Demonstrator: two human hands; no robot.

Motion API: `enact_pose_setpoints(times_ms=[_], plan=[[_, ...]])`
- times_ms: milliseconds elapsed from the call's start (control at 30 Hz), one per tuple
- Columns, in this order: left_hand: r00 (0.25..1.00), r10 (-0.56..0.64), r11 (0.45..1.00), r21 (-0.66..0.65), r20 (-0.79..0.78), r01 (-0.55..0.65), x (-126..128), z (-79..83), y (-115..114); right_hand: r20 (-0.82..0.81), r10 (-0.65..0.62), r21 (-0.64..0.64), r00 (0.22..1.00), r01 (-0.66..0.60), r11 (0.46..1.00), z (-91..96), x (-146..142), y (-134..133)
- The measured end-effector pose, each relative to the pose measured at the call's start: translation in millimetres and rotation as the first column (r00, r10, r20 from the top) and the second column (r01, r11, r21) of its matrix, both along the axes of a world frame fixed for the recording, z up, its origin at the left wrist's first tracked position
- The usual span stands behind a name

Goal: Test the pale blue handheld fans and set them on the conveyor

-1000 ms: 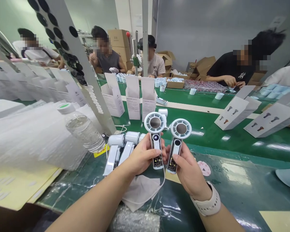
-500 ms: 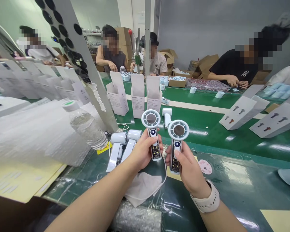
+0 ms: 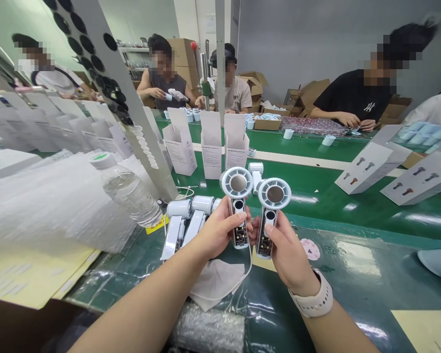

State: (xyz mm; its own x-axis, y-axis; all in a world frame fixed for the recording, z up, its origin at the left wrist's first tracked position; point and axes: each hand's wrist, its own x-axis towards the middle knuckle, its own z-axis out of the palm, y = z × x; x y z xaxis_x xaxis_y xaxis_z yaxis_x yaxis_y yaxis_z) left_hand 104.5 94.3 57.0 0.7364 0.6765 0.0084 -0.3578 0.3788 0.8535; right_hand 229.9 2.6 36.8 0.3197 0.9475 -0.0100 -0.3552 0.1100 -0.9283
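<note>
My left hand (image 3: 224,225) is closed around a light blue handheld fan (image 3: 239,240), its thumb on the front button. Just to the right, my right hand (image 3: 288,250) grips a second handheld fan (image 3: 264,245), thumb likewise on the button. Both fans stand upright with round heads toward the far side, and circuit parts show through their handles. Their small displays are dark. A white cable (image 3: 250,260) hangs by the left fan; where it ends is hidden. More handheld fans (image 3: 179,210) lie left of my left hand, and another fan (image 3: 256,171) lies behind the two I hold.
White boxes (image 3: 211,152) stand open on the green belt (image 3: 301,184), with more boxes (image 3: 371,162) at right. A water bottle (image 3: 128,189) leans beside plastic bags (image 3: 69,206). A grey cloth (image 3: 218,282) lies below my hands. Several co-workers sit across the belt.
The displays on both fans, which read 20, are now dark. The left fan has shifted slightly right, nearer the other one. A co-worker opposite has lifted a small cup-shaped part.
</note>
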Motion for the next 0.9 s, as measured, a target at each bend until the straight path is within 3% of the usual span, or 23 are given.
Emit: enact_pose_setpoints(times_ms=[233,400,600,733,900], plan=[[0.999,0.047,0.996,0.078,-0.017,-0.045,2.9,-3.2,1.0,0.049,-0.027,0.029,0.998,0.026,0.999,-1.0,0.5,1.8],[0.998,0.013,0.996,0.094,-0.057,-0.008,2.6,-6.8,3.5,0.027,-0.025,0.014,0.999,0.024,1.0,-1.0,1.9,4.2],[0.988,0.117,0.984,0.147,-0.104,-0.101,1.8,-8.0,5.2,-0.018,-0.028,0.024,0.999,0.029,0.999,-0.2,2.2,3.9],[0.976,0.17,0.982,0.111,-0.134,-0.155,2.0,-5.5,3.9,-0.076,-0.04,0.043,0.996,0.044,0.998,2.7,1.6,1.9],[0.986,0.139,0.988,0.079,-0.096,-0.132,0.2,-1.2,4.2,-0.176,-0.041,0.015,0.984,0.044,0.999,7.6,1.7,1.8]])
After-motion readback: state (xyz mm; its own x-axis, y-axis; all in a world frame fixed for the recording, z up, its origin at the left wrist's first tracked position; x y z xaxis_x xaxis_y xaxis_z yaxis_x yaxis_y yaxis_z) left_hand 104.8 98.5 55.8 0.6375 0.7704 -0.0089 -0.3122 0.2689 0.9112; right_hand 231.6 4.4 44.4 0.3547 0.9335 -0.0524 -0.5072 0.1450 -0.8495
